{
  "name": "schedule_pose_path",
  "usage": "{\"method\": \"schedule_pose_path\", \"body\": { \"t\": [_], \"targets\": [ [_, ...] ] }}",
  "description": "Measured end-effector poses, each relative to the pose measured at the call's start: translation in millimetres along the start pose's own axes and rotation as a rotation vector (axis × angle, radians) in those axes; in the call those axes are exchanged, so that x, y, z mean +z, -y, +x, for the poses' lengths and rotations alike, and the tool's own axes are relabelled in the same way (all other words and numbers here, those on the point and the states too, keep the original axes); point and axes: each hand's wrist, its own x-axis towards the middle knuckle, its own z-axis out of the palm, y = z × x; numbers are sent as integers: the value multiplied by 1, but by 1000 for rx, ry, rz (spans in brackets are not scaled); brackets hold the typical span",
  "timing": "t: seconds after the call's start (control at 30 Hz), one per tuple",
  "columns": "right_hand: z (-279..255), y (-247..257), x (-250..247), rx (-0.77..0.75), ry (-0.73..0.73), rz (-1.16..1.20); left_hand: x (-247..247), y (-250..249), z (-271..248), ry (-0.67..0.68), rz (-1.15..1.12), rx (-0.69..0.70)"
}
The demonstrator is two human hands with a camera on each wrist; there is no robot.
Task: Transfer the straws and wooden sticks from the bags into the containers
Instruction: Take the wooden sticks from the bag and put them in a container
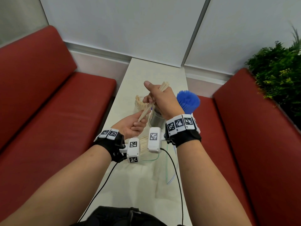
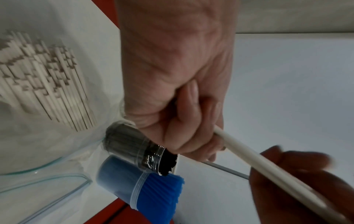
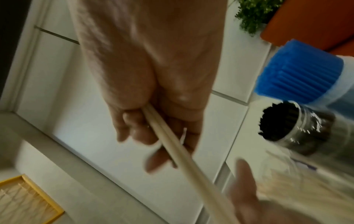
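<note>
My right hand (image 1: 160, 98) grips a small bundle of wooden sticks (image 1: 164, 86) above the table, slanting down to the left. Their lower ends lie in my left hand (image 1: 132, 124), whose fingers curl round them; the left wrist view shows that grip on a stick (image 2: 268, 159). Behind the hands stand a clear container of blue straws (image 1: 188, 101) and a clear container of dark straws (image 1: 157, 119). A clear bag of thin wooden sticks (image 1: 140, 103) stands left of them. The right wrist view shows the sticks (image 3: 172, 144) running through my right fist.
The narrow white table (image 1: 146, 70) runs away from me between two red benches (image 1: 48, 103). Clear zip bags (image 1: 169, 170) lie flat near me, and more sticks (image 1: 144, 143) lie under the wrist cameras. A green plant (image 1: 280, 74) stands at the far right.
</note>
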Motion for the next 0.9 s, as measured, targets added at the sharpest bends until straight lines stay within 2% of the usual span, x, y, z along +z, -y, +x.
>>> {"method": "schedule_pose_path", "body": {
  "t": [0.07,0.13,0.23,0.33,0.43,0.5,0.6,0.67,0.73,0.8,0.9],
  "targets": [
    [4,3,-12,69,85,-198,-12,1,4,5,33,-19],
    [9,3,-24,224,196,-382,-24,4,9,-8,57,-57],
    [9,-6,-26,471,301,-429,-45,16,19,-107,62,-73],
    [12,-15,-19,505,259,-405,-55,24,29,-231,75,-35],
    [35,-6,-21,424,217,-438,-56,13,35,-421,109,80],
    [62,4,-26,338,118,-445,-56,3,38,-571,379,168],
    [100,7,-29,207,-61,-515,-59,-4,40,-684,1058,216],
    [115,-4,-26,159,-85,-636,-61,-4,42,-614,1501,125],
    [125,-24,-22,185,-50,-751,-63,3,47,-479,1818,-42],
    [132,-47,-16,232,-30,-834,-70,19,53,-390,1968,-191],
    [141,-78,-9,262,-4,-883,-88,48,58,-374,2130,-324]
  ]
}}
